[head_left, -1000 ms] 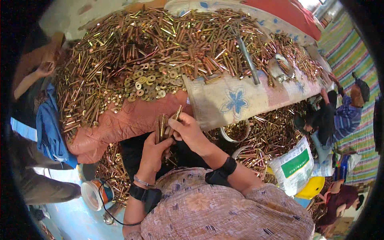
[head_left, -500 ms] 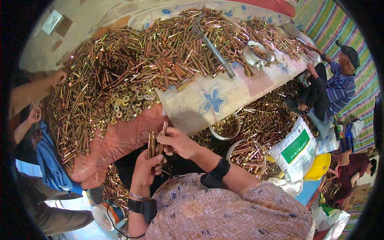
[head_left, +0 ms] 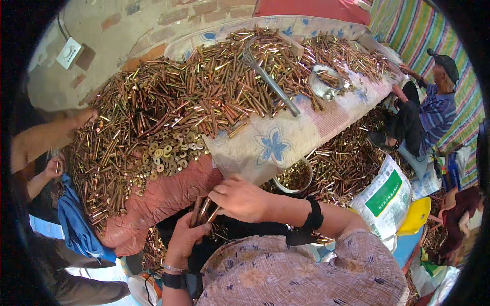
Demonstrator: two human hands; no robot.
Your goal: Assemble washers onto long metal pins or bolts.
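Observation:
My left hand [head_left: 185,235] is closed around a few brass-coloured bolts [head_left: 201,212] that stand upright and tilted above its fingers. My right hand [head_left: 246,203] is just to the right, fingers curled together at the upper ends. A slim bolt [head_left: 214,213] slants down from its fingertips beside the ones in my left hand. Its upper end is hidden by the fingers. Beyond my hands, a pink quilted cloth [head_left: 168,189] borders a heap of round washers [head_left: 166,153] and a large pile of similar bolts [head_left: 168,97].
A metal tube-like tool [head_left: 275,86] and a white tub [head_left: 325,81] lie on the flowered sheet [head_left: 306,136]. A white bucket [head_left: 295,176] holds small brass-coloured parts. Another person's arms [head_left: 46,135] reach in from the left; a seated person [head_left: 434,109] works at far right. A white-green sack [head_left: 383,196] stands at right.
My right hand has turned over the tops of the bolts, its forearm now lying more level. The bolts in my left hand tilt more. The whole view has shifted slightly.

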